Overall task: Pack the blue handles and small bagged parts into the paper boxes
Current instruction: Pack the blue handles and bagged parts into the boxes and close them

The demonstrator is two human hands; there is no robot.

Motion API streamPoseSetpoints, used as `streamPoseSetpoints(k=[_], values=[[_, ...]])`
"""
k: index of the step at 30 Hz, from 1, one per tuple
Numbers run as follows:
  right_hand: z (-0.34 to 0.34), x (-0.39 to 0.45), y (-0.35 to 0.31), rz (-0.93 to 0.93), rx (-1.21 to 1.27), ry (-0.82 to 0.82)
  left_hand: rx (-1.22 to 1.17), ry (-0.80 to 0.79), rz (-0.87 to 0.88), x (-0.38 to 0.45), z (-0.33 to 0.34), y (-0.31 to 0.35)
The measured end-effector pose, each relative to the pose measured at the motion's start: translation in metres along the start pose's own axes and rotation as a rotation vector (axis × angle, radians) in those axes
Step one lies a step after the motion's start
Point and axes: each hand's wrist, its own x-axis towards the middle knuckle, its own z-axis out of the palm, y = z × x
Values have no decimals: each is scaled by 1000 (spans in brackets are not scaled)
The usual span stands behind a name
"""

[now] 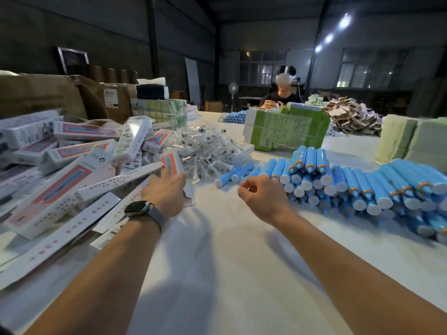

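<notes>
A heap of white and pink paper boxes [60, 175] covers the table's left side. My left hand [167, 189], a watch on its wrist, holds one paper box [173, 163] at the heap's right edge. Behind it lies a pile of small clear bagged parts [208, 146]. Blue handles [358, 184] with white caps are stacked in rows on the right, and a few loose ones [232, 175] lie nearer the middle. My right hand [261, 197] hovers just in front of the loose handles, fingers curled, holding nothing.
The white table [217, 274] stretches toward me. Green printed cartons [285, 129] stand behind the handles, pale stacks [411, 141] at the far right, brown cardboard boxes [60, 93] at the back left. A person [280, 95] works at the far end.
</notes>
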Motion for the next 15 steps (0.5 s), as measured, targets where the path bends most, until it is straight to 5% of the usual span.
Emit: streamPoseSetpoints(k=[3,7,12,15], values=[[2,-1,2,15,0,-13,-55,64,2,-3,-10,-1],[-1,1,1,34,68,-7,-248,345,91,-1,-25,6],[-9,0,-6,75,417,-10,-932,583,366,-11,-40,34],[-13,-2,-11,54,563,25,-1301,584,436,-15,-36,45]])
